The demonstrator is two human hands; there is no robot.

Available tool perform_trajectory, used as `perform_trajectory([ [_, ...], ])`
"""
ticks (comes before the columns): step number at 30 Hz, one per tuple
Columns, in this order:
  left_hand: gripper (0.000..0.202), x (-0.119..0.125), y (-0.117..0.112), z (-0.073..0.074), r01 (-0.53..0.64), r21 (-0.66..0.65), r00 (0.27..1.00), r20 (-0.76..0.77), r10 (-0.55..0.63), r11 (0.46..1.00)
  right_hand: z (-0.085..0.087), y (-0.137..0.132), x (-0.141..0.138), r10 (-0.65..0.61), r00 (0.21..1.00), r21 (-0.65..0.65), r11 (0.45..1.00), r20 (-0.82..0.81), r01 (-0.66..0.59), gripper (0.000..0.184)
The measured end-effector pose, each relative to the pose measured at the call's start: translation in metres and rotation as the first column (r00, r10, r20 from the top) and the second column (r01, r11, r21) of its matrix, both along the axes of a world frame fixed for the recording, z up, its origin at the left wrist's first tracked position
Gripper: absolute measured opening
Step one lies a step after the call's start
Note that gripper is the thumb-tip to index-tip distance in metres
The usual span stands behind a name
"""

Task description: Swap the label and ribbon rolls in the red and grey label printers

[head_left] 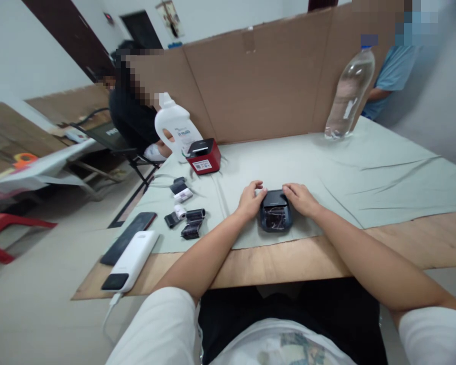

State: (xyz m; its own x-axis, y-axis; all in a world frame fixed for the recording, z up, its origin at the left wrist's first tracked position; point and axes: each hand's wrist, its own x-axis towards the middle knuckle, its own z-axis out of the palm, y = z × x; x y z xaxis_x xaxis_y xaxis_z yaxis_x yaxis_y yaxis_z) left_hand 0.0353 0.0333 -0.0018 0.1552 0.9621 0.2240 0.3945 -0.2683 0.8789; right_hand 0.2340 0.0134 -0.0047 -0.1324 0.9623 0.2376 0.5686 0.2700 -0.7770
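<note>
A small dark device (275,219) with rounded corners, possibly a mini printer, lies on the pale green table cover in front of me. Its far part is a smooth black panel, and its near part shows shiny dark film or a window. My left hand (252,198) is at its far left corner, thumb against the edge and fingers curled. At the far right corner my right hand (301,199) also touches it, its fingers bent around the side. Left of the device lie several small black and white rolls (193,223), some partly unwound.
A red and black box-like device (204,157) stands by a white jug (177,126). A white power bank (131,261) with a cable and a dark phone (131,235) lie front left. Cardboard (266,76) and a clear bottle (350,96) stand behind; people sit beyond.
</note>
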Motion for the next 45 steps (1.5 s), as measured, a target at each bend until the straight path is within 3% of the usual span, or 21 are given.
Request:
perform_trajectory([
  [2, 0.034, 0.000, -0.003, 0.002, 0.065, -0.009, 0.989, -0.133, -0.065, 0.998, 0.002, -0.001, -0.001, 0.031, 0.987, 0.009, 0.999, 0.160, -0.033, 0.042],
  [4, 0.037, 0.000, -0.008, 0.005, 0.147, 0.013, 0.973, -0.182, -0.142, 0.989, 0.005, -0.005, -0.002, 0.055, 0.985, -0.010, 0.998, 0.166, -0.054, 0.040],
  [8, 0.046, 0.000, -0.018, 0.009, 0.273, 0.163, 0.957, -0.148, -0.250, 0.948, 0.009, -0.014, -0.002, 0.141, 0.987, -0.033, 0.989, -0.072, -0.144, 0.049],
  [10, 0.052, 0.001, -0.019, 0.009, 0.312, 0.165, 0.950, -0.057, -0.307, 0.936, 0.010, -0.016, -0.003, 0.178, 0.967, -0.056, 0.980, -0.183, -0.190, 0.055],
  [14, 0.068, 0.004, -0.015, 0.004, 0.350, -0.102, 0.904, 0.299, -0.307, 0.931, 0.011, -0.016, -0.004, 0.164, 0.930, -0.098, 0.974, -0.327, -0.206, 0.057],
  [16, 0.074, 0.005, -0.014, 0.003, 0.418, -0.252, 0.848, 0.454, -0.275, 0.873, 0.012, -0.015, -0.003, 0.112, 0.915, -0.084, 0.984, -0.387, -0.156, 0.061],
  [19, 0.076, 0.006, -0.015, 0.003, 0.485, -0.356, 0.801, 0.547, -0.243, 0.799, 0.011, -0.014, -0.002, 0.039, 0.893, -0.114, 0.988, -0.449, -0.100, 0.069],
  [24, 0.068, 0.009, -0.015, -0.001, 0.447, -0.341, 0.787, 0.588, -0.183, 0.827, 0.008, -0.011, -0.003, 0.030, 0.890, -0.188, 0.974, -0.456, -0.129, 0.064],
  [36, 0.069, 0.010, -0.015, -0.001, 0.448, -0.341, 0.769, 0.618, -0.162, 0.826, 0.010, -0.013, -0.005, 0.053, 0.904, -0.130, 0.984, -0.424, -0.119, 0.062],
  [41, 0.071, 0.012, -0.017, 0.001, 0.417, -0.331, 0.750, 0.651, -0.115, 0.846, 0.003, -0.010, -0.008, 0.000, 0.880, -0.140, 0.987, -0.475, -0.076, 0.074],
  [45, 0.073, 0.014, -0.014, 0.001, 0.289, -0.287, 0.719, 0.695, -0.009, 0.913, -0.005, -0.008, -0.007, 0.059, 0.870, -0.111, 0.985, -0.490, -0.129, 0.087],
])
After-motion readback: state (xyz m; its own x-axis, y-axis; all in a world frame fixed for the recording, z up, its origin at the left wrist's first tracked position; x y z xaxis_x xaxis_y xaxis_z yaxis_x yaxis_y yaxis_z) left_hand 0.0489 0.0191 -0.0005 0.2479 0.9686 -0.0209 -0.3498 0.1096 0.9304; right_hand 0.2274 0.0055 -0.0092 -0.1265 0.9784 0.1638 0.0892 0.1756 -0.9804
